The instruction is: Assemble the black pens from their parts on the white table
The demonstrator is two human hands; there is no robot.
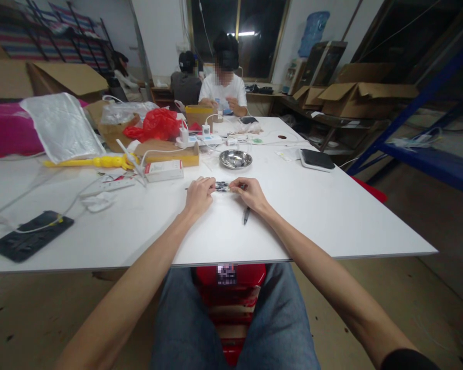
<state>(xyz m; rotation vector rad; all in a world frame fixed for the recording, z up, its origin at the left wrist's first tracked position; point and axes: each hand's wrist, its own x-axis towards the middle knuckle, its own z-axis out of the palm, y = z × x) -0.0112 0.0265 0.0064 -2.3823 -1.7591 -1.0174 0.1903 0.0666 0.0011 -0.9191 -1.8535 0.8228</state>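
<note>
Several clear-and-black pens [221, 186] lie side by side in a small bundle just above the white tabletop. My left hand [200, 194] is closed around their left ends, and one thin dark tip sticks out beyond it. On the other end, my right hand [250, 192] pinches the bundle between thumb and fingers. A single black pen [246, 216] rests on the table below my right hand, apart from the others. Beyond my hands stands a shiny metal bowl [235, 160] with small dark items inside, too small to name.
Left of my hands are a small white-and-red box [164, 170], a yellow tool-like object [108, 162], cables and a dark phone-like slab [31, 235]. A black-topped device [317, 160] sits at right. Across the table a person [224, 87] handles something small. A power strip [204, 140] lies farther back.
</note>
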